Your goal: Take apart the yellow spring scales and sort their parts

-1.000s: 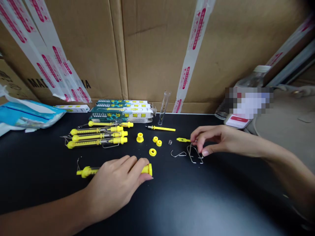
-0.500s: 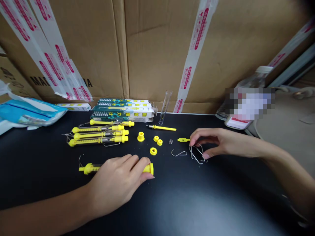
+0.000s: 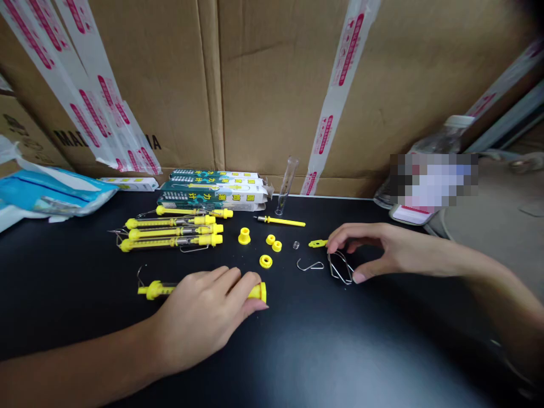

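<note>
A yellow tubular spring scale lies on the black table at lower centre-left, under the person's left hand. Its long axis runs almost level across the frame, with a wire hook at the left end and a thick yellow cap at the right. It looks light and stiff, though its smooth clear barrel could slip or crack if squeezed hard, so the thick yellow ends seem the safest places to take hold. The left hand is curled over the barrel, its fingers closed down on it and reaching the right cap.

At far left, a blue plastic bag lies on the table's back corner. Three more scales lie side by side near the back, with a fourth just above them, in front of printed boxes. Right of these are a flanged yellow cap, two small yellow collars, a yellow ring and a metal-tipped yellow rod. A clear tube stands tilted behind the rod.

Further right lie a small coil spring, a single wire hook and a small yellow part. The right hand is open and curved, with its thumb and fingers spread around bent wire hooks.
</note>
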